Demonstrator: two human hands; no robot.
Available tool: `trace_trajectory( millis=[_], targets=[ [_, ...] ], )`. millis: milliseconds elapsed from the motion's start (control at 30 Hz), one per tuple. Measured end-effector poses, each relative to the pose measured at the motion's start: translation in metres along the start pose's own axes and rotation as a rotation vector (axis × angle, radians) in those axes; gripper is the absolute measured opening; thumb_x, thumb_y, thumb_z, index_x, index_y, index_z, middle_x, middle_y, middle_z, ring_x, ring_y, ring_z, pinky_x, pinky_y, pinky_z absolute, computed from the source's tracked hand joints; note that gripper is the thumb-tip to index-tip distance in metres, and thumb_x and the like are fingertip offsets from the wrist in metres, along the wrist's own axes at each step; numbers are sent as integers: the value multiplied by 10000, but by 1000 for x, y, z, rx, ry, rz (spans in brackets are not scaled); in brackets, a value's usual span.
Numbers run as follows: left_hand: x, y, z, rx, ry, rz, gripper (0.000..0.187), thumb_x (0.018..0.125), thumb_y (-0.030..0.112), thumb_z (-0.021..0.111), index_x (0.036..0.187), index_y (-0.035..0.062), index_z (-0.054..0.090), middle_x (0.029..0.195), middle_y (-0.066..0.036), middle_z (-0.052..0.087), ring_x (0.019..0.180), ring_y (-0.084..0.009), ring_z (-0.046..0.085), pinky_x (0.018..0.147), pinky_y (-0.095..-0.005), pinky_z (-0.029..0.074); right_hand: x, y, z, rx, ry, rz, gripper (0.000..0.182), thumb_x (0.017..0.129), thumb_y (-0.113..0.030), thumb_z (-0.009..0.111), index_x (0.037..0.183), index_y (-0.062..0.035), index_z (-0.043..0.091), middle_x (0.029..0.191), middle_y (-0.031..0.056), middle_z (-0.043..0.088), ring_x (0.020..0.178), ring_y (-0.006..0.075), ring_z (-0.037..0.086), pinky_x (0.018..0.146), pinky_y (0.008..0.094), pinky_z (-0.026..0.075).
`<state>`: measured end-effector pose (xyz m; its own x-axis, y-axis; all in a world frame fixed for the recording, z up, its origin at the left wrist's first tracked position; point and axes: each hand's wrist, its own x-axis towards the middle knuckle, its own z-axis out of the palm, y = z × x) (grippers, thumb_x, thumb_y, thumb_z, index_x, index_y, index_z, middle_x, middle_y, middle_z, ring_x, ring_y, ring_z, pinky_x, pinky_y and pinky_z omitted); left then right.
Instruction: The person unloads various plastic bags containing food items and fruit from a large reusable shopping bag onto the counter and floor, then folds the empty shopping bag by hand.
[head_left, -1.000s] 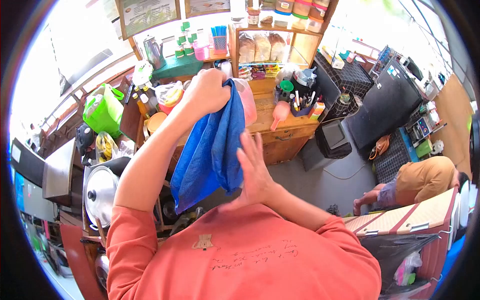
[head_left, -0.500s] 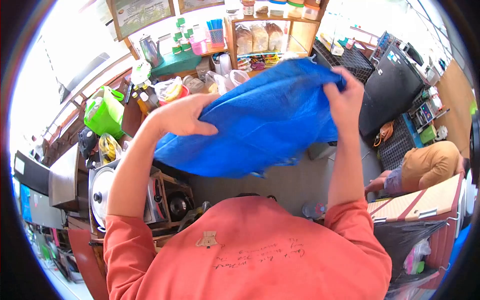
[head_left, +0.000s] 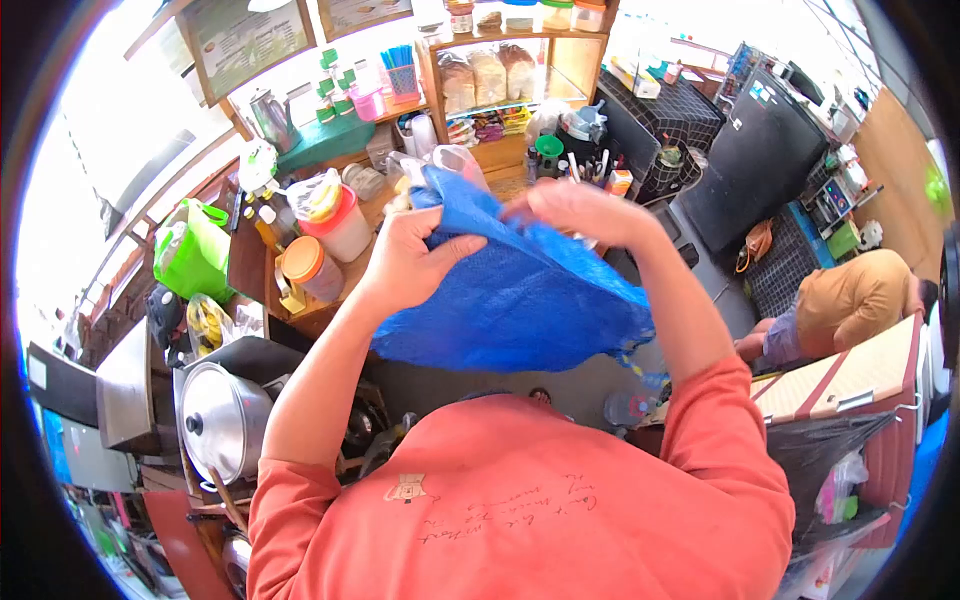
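A blue woven plastic tarp [head_left: 510, 310] hangs folded and creased in front of my chest, with yellowish strands at its lower right edge. My left hand [head_left: 408, 255] grips its upper left part, thumb lying across the front and fingers behind. At the top edge, just right of the left hand, my right hand [head_left: 590, 212] reaches inward with fingers bent onto the tarp. Motion blurs those fingertips. The tarp's lower part hangs freely above the floor.
A wooden counter [head_left: 350, 290] ahead carries an orange-lidded jar [head_left: 312, 268] and a pink-rimmed container [head_left: 335, 220]. A large steel pot [head_left: 225, 415] stands at left. A black fridge [head_left: 750, 160] is at right. Another person [head_left: 850, 305] sits low on the right.
My right hand has swung left and down toward my left hand, bringing the stretched tarp into a narrower, hanging bundle. My left hand has shifted right. More of the counter shows.
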<state>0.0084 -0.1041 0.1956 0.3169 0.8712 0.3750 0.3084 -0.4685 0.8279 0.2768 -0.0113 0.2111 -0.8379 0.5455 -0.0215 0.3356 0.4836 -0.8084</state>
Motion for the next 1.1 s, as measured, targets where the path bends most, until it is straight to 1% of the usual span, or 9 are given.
trace_trajectory(
  millis=[67, 200, 300, 367, 467, 533, 700, 900, 1100],
  targets=[
    [4, -4, -6, 81, 124, 0, 144, 874, 121, 799, 934, 4, 741, 759, -56, 686, 726, -44, 563, 667, -296, 498, -16, 0, 40, 27, 133, -202, 420, 974, -303, 660, 1238, 24, 679, 1149, 135, 739, 1040, 202, 681, 957, 379, 518],
    [8, 7, -14, 163, 112, -156, 150, 869, 121, 816, 882, 3, 724, 857, -6, 722, 802, -49, 622, 727, -253, 520, -12, 1, 76, 141, 307, 27, 336, 873, -72, 763, 1196, 9, 714, 1020, 117, 775, 917, 150, 697, 873, 329, 542],
    [14, 13, -25, 310, 331, 126, 159, 844, 109, 830, 893, 3, 722, 948, -49, 749, 899, -99, 675, 841, -278, 543, -4, 16, 78, 170, 419, 15, 290, 889, -84, 751, 1166, 2, 731, 945, 89, 784, 840, 104, 683, 810, 306, 546],
    [23, 31, -38, 441, 447, 327, 551, 715, 216, 917, 1178, 33, 681, 1072, -101, 740, 990, -195, 702, 931, -337, 533, -7, 9, 71, 200, 437, -20, 280, 893, -85, 751, 1159, 2, 735, 946, 81, 783, 837, 94, 676, 798, 301, 544],
    [32, 39, -45, 302, 315, 302, 686, 688, 222, 923, 1280, 36, 630, 1086, -107, 735, 979, -205, 699, 939, -345, 529, -12, -8, 58, 197, 465, -34, 269, 899, -87, 749, 1153, 0, 739, 944, 66, 781, 828, 86, 668, 783, 292, 541],
    [33, 38, -58, 290, -16, 24, 556, 733, 193, 884, 1216, 19, 671, 1007, -110, 743, 898, -204, 696, 872, -352, 539, -10, -3, 56, 195, 512, -53, 264, 902, -91, 752, 1150, 0, 741, 937, 55, 777, 824, 89, 666, 776, 295, 540],
    [28, 56, -43, 460, 53, -107, 161, 819, 107, 820, 917, 13, 733, 813, -59, 728, 776, -91, 638, 748, -289, 511, -9, 22, 56, 135, 514, 1, 259, 896, -149, 770, 1110, -5, 754, 852, 85, 766, 776, 97, 663, 749, 307, 542],
    [5, 73, -18, 708, 187, 138, 398, 762, 178, 847, 1106, 54, 689, 941, -155, 737, 845, -315, 711, 795, -391, 536, -5, 44, 53, 103, 605, 121, 248, 882, -208, 800, 1038, -17, 772, 777, 93, 743, 712, 123, 659, 701, 324, 531],
    [1, 33, -36, 964, -62, -344, 445, 767, 172, 832, 1167, 63, 673, 1059, -184, 726, 1044, -378, 681, 929, -432, 527, -5, 40, 41, -111, 676, -30, 231, 903, -224, 788, 1016, -23, 769, 756, 73, 725, 691, 104, 621, 682, 323, 518]
  ],
)
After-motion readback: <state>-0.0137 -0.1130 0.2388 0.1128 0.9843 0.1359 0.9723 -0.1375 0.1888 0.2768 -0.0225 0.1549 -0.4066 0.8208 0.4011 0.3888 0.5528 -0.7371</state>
